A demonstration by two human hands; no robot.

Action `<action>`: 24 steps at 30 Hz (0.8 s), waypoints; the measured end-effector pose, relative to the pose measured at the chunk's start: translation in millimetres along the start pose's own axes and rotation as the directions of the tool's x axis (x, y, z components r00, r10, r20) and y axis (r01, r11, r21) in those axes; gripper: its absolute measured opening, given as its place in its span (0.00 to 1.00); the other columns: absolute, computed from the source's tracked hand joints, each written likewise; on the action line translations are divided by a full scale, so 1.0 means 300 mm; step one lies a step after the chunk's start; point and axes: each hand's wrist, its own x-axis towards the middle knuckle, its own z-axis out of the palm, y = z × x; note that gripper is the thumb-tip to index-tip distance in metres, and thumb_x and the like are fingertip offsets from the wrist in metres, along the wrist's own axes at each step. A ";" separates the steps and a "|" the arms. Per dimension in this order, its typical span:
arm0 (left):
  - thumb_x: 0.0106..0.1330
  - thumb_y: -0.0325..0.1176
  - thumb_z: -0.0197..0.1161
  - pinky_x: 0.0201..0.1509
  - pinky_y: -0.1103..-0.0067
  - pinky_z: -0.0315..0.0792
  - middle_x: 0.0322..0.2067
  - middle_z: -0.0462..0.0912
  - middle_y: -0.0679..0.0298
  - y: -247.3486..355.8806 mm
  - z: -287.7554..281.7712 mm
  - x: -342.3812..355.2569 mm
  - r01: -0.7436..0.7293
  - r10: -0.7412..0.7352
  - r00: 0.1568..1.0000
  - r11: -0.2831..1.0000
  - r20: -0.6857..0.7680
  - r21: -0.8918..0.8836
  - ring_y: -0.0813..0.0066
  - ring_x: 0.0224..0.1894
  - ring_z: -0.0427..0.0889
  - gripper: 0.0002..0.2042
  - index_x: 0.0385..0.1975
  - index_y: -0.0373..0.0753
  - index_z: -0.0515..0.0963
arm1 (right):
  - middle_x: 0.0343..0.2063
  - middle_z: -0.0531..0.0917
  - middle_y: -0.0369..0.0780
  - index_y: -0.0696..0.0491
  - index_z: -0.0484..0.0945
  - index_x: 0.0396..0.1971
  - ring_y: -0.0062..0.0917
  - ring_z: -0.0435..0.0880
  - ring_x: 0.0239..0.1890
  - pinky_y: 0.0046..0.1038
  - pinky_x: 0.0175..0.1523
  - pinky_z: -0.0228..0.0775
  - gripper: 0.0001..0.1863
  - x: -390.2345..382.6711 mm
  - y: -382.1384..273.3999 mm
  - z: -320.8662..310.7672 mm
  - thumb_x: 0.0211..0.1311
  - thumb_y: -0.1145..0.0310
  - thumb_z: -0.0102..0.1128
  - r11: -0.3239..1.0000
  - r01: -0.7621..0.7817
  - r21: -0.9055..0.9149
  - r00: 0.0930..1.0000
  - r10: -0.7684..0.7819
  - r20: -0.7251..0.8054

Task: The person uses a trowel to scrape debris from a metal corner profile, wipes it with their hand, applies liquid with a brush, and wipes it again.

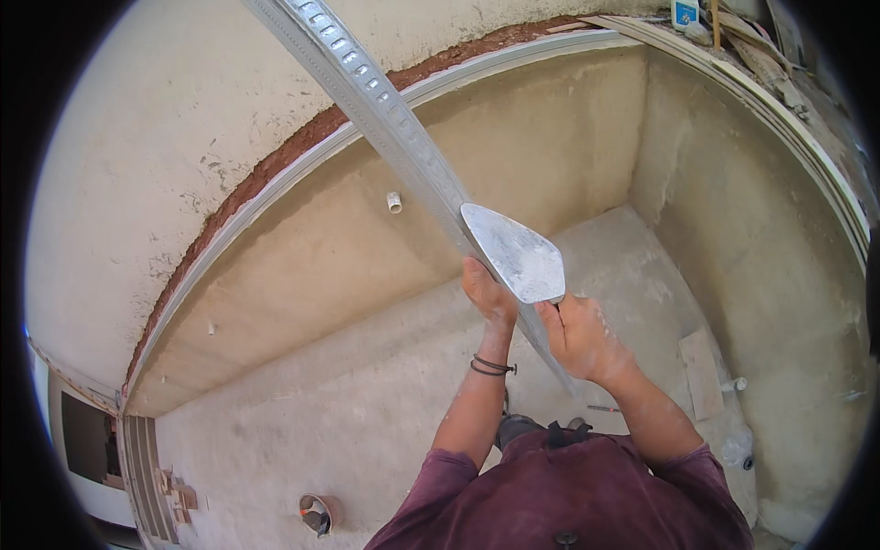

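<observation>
"Near the middle of the view, what is the right hand (587,339) doing?"

"It's clamped on a trowel (518,257), whose pale blade points up and to the left, the tip overlapping a long metal channel (394,128). I can't tell whether they touch."

"And the left hand (489,293)?"

"Wrapped on that channel just beside the blade, most of its fingers hidden. The channel slants from the top left down to between the forearms."

"Anything around them?"

"A bucket (335,515) on the grey floor (275,412), lower left, and a white pipe stub (394,202) poking from the wall (541,137)."
</observation>
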 end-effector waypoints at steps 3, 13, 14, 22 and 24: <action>0.81 0.58 0.41 0.50 0.73 0.79 0.45 0.84 0.58 -0.012 0.005 0.005 0.029 -0.031 0.999 0.998 -0.023 -0.057 0.72 0.46 0.84 0.32 0.53 0.29 0.75 | 0.27 0.82 0.60 0.66 0.73 0.50 0.62 0.81 0.31 0.55 0.39 0.72 0.19 -0.003 0.014 0.034 0.75 0.62 0.51 0.995 0.085 0.046 0.993 -0.081 -0.084; 0.82 0.53 0.40 0.48 0.75 0.77 0.41 0.84 0.57 0.019 0.020 -0.025 -0.023 0.023 1.000 0.999 -0.004 -0.037 0.72 0.43 0.82 0.30 0.46 0.27 0.78 | 0.27 0.82 0.60 0.66 0.73 0.50 0.62 0.81 0.31 0.54 0.38 0.72 0.19 -0.017 -0.020 0.013 0.75 0.63 0.51 0.997 0.071 0.035 0.997 -0.069 -0.044; 0.83 0.53 0.40 0.48 0.75 0.76 0.41 0.84 0.58 0.018 0.018 -0.025 -0.019 0.019 1.000 0.999 -0.007 -0.029 0.72 0.43 0.82 0.30 0.46 0.27 0.78 | 0.26 0.82 0.60 0.66 0.73 0.50 0.62 0.81 0.30 0.54 0.39 0.72 0.19 -0.018 -0.026 0.006 0.75 0.63 0.51 0.998 0.054 0.027 0.998 -0.053 -0.038; 0.82 0.53 0.41 0.38 0.77 0.76 0.35 0.83 0.59 0.070 0.053 -0.020 -0.023 0.021 0.996 0.999 -0.086 -0.024 0.74 0.35 0.81 0.28 0.41 0.30 0.77 | 0.28 0.82 0.61 0.67 0.75 0.48 0.62 0.82 0.33 0.55 0.40 0.72 0.20 0.020 -0.047 -0.027 0.76 0.61 0.49 0.998 -0.003 0.059 1.000 0.004 -0.012; 0.82 0.53 0.40 0.34 0.78 0.76 0.33 0.83 0.60 0.091 0.054 -0.052 -0.018 0.019 0.998 1.000 -0.066 0.013 0.75 0.32 0.80 0.27 0.39 0.32 0.76 | 0.28 0.82 0.61 0.67 0.76 0.46 0.62 0.82 0.32 0.54 0.40 0.73 0.20 0.008 -0.052 -0.040 0.75 0.62 0.49 0.999 -0.034 0.033 0.999 0.034 -0.010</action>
